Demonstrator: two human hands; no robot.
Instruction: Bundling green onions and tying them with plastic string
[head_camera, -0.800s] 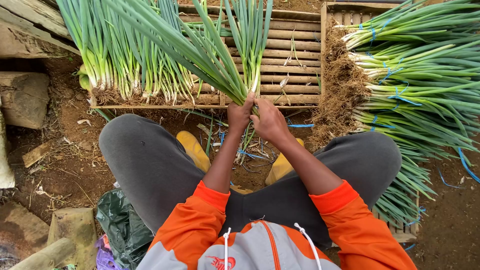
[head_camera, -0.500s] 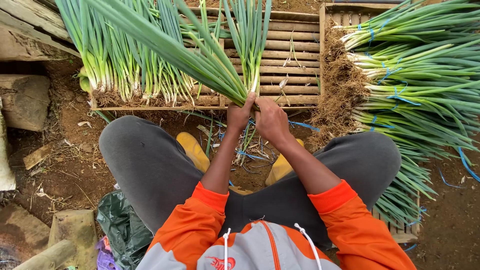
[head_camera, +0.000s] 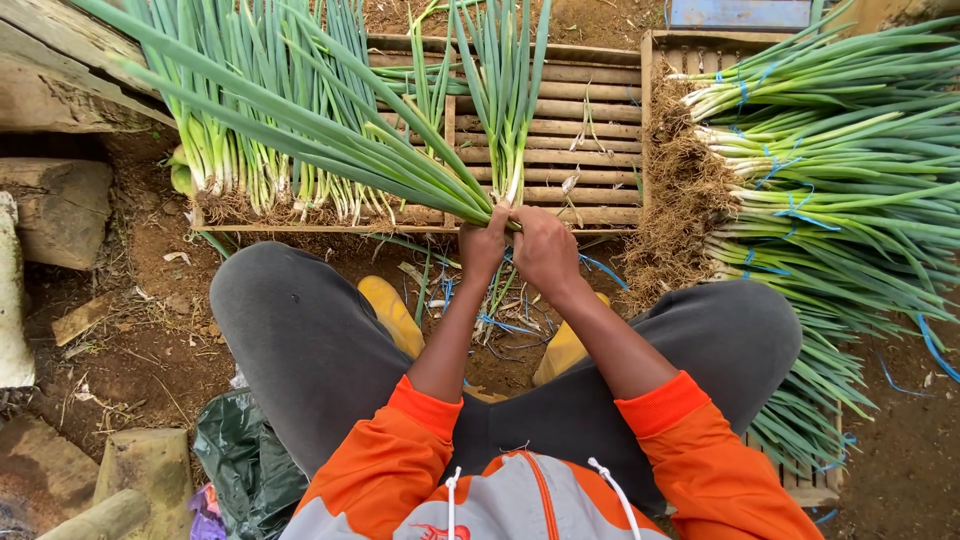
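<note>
Your left hand (head_camera: 483, 245) and right hand (head_camera: 543, 250) sit together just in front of the wooden crate (head_camera: 590, 130), each grip closed on the root end of the spring onion bunch (head_camera: 330, 140). Versus 0.8 s ago: hands haven't shifted, but the leaves have swung lower, fanning left over the loose onions (head_camera: 250, 170) in the crate. Blue-tied bundles (head_camera: 800, 170) lie right of the crate, unchanged.

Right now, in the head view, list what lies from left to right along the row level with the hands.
Wooden block → loose green onions standing in the slatted wooden crate → left hand → right hand, both gripping a green onion bunch → tied bundles stacked.
</note>
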